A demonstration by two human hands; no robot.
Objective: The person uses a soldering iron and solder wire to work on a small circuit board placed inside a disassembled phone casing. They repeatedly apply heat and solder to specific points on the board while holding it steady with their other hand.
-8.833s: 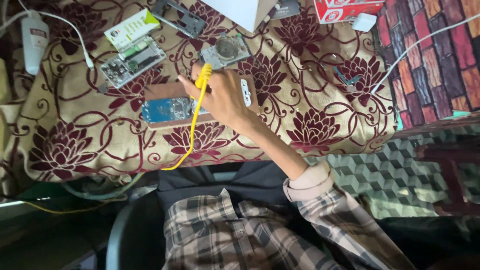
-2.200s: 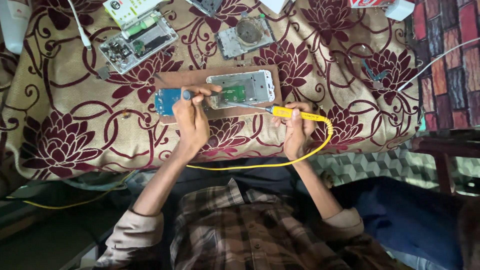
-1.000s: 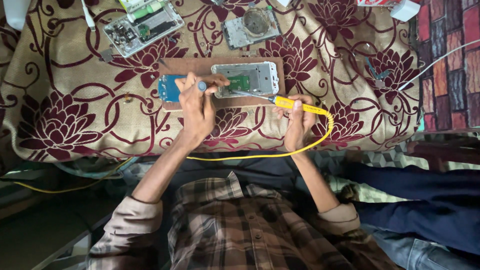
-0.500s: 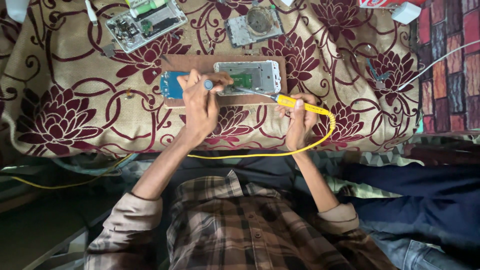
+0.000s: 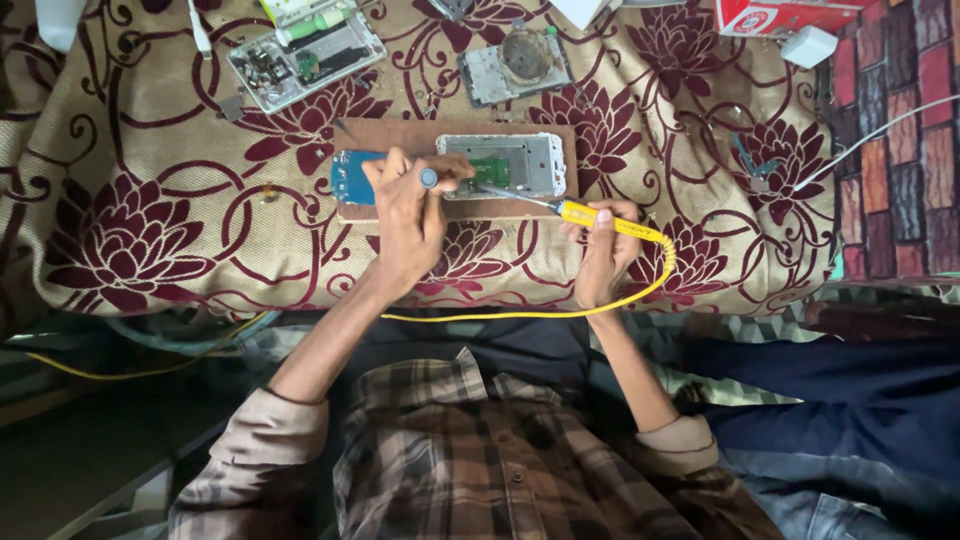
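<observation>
My right hand (image 5: 603, 250) grips a yellow-handled soldering iron (image 5: 590, 214), its metal tip reaching left into an opened phone frame (image 5: 505, 164) with a green circuit board inside. That frame lies on a brown wooden board (image 5: 455, 208). My left hand (image 5: 410, 220) rests on the board and pinches a small grey round-ended tool (image 5: 429, 178) next to the frame. A blue circuit board (image 5: 350, 177) lies just left of my left fingers. The iron's yellow cable (image 5: 560, 310) loops back toward my body.
A floral maroon-and-beige cloth (image 5: 130, 230) covers the work surface. Two more opened phone bodies lie beyond, one (image 5: 305, 58) at the far left and one (image 5: 517, 68) at the far middle. A red box (image 5: 785, 15) and a white adapter (image 5: 808, 46) sit far right. A person's blue-trousered leg (image 5: 830, 390) is at my right.
Both hands stay at the phone frame. The view has drifted slightly; the iron tip remains on the frame and the left hand keeps its small tool beside it.
</observation>
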